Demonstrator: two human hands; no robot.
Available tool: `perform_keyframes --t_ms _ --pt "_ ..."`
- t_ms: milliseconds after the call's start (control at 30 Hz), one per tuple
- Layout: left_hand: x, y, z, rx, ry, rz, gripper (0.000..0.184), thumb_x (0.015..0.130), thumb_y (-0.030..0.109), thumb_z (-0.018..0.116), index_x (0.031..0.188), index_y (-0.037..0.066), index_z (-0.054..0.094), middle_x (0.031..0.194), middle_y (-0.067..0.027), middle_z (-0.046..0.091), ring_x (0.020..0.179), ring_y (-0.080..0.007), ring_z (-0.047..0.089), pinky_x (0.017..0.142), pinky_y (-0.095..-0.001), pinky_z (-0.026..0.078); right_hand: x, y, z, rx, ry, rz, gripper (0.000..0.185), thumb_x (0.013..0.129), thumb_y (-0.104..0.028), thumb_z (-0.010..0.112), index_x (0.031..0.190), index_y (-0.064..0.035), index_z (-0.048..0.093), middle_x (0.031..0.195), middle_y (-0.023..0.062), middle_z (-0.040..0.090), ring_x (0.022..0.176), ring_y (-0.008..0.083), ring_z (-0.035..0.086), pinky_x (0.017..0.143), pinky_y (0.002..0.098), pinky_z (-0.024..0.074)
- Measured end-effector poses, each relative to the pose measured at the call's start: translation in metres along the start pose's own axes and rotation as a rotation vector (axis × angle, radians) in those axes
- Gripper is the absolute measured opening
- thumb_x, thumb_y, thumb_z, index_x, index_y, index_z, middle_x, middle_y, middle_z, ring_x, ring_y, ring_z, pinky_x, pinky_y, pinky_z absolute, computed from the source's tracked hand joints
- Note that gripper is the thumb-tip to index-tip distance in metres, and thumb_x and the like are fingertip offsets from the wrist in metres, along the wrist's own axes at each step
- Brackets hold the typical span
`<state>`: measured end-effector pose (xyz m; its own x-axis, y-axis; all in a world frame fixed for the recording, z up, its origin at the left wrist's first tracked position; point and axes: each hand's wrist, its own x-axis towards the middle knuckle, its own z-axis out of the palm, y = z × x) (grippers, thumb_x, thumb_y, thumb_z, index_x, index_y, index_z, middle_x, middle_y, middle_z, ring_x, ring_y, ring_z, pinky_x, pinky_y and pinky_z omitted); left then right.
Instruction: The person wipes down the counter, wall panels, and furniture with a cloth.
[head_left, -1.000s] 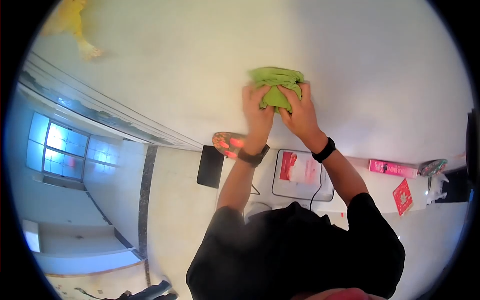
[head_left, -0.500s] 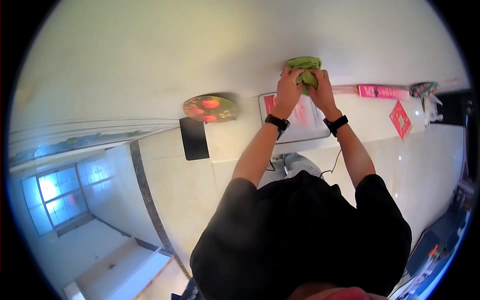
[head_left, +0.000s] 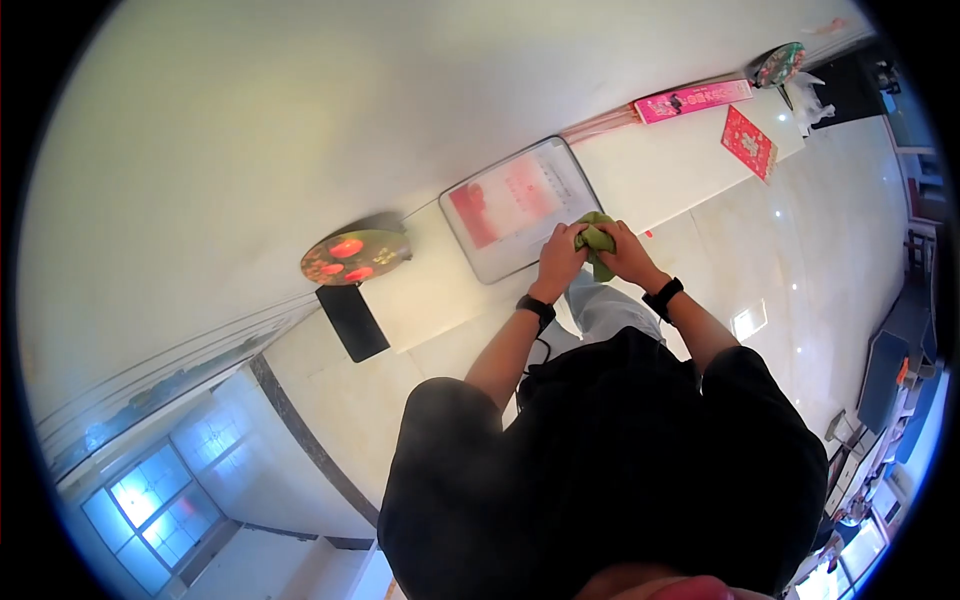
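Note:
A crumpled green cloth [head_left: 597, 238] is bunched between my two hands, in front of my body. My left hand [head_left: 560, 262] grips its left side with the fingers curled in. On the other side, my right hand [head_left: 632, 256] is closed round the cloth, and a loose end hangs down between them. Just behind the hands lies a flat rectangular panel [head_left: 522, 205] with a grey rim and red print on it. The cloth overlaps its near right corner in this view. Each wrist wears a black band.
The panel lies on a pale ledge [head_left: 650, 185] along a wall [head_left: 400, 100]. To its left are an oval plate with red designs [head_left: 355, 257] and a black flat rectangle [head_left: 352, 322]. A pink box [head_left: 693, 101] and a red patterned card [head_left: 749, 143] lie to the right.
Both hands have come down and back toward my body with the cloth, away from the wall. The camera view has tilted, and the panel now shows uncovered by the arms.

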<state>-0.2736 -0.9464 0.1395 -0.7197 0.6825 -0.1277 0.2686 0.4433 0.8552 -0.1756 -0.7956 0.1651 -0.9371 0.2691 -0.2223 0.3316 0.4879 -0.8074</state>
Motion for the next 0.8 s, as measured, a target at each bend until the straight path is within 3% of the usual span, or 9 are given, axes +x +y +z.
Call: perform_keyframes --t_ms 233,467,600,700,800 --pt "0.055 0.018 0.081 -0.031 0.078 -0.045 0.041 0.078 0.007 0.067 0.118 0.012 0.059 0.105 -0.0153 0.056 0.094 -0.0386 0.060 0.080 -0.0456 0.051 0.024 0.049 -0.064 0.054 -0.034 0.105 0.052 0.077 -0.003 0.062 0.127 -0.0073 0.050 0.110 0.0182 0.052 0.102 0.0382 0.056 0.088 0.0417 0.0478" --pt "0.115 0.025 0.205 0.008 0.162 -0.129 0.053 0.077 0.002 0.067 0.127 0.011 0.052 0.115 -0.0160 0.052 0.102 -0.0390 0.057 0.082 -0.0438 0.051 0.058 0.186 -0.115 0.030 -0.068 0.040 0.054 0.080 -0.004 0.063 0.131 -0.0110 0.048 0.112 0.0192 0.050 0.101 0.0415 0.056 0.084 0.0438 0.0501" --pt "0.141 0.028 0.287 -0.033 0.165 -0.266 0.060 0.077 0.003 0.070 0.133 0.012 0.047 0.123 -0.0155 0.048 0.106 -0.0384 0.056 0.084 -0.0432 0.052 0.068 0.248 -0.147 -0.035 -0.130 0.138 0.055 0.080 -0.002 0.062 0.132 -0.0122 0.047 0.115 0.0201 0.048 0.097 0.0428 0.057 0.082 0.0448 0.0508" --pt "0.154 0.022 0.327 0.043 0.081 -0.396 0.059 0.078 0.005 0.070 0.132 0.011 0.048 0.129 -0.0162 0.047 0.107 -0.0386 0.056 0.085 -0.0437 0.051 0.070 0.303 -0.143 -0.023 -0.173 0.175 0.058 0.079 0.000 0.062 0.133 -0.0112 0.047 0.118 0.0207 0.046 0.099 0.0437 0.055 0.083 0.0453 0.0505" --pt "0.131 -0.027 0.375 0.100 0.118 -0.460 0.054 0.080 0.005 0.068 0.130 0.009 0.050 0.129 -0.0170 0.048 0.107 -0.0390 0.056 0.085 -0.0443 0.051 0.060 0.346 -0.111 -0.043 -0.235 0.112 0.059 0.078 0.002 0.063 0.134 -0.0111 0.047 0.121 0.0213 0.043 0.105 0.0445 0.052 0.087 0.0460 0.0491"
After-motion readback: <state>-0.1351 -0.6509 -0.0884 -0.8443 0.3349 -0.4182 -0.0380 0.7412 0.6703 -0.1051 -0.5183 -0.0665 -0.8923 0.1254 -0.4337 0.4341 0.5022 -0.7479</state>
